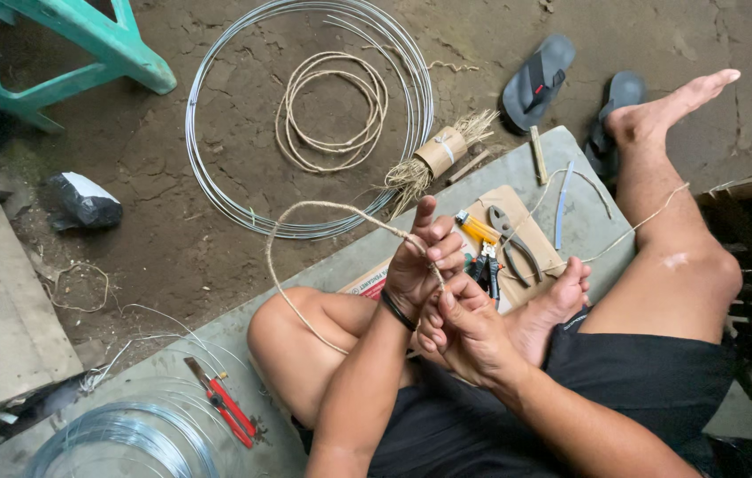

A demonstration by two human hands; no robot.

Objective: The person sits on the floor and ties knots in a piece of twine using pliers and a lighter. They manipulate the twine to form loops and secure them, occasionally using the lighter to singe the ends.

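Observation:
My left hand [422,258] is raised in front of me, fingers pinched on a strand of tan jute twine [323,207] that arcs out to the left in a wide loop. My right hand [464,329] sits just below it, fingers closed around the same twine where the strands meet. A black band circles my left wrist. I sit on the ground with one knee bent and the other leg stretched to the right.
Pliers [512,243] and a yellow cutter [477,227] lie on cardboard [528,232]. Red-handled cutters [224,405] lie at lower left by a wire coil [133,438]. A large wire hoop [310,115], twine coil [333,108], fibre bundle [441,152], sandals [537,80] and green chair [84,49] lie beyond.

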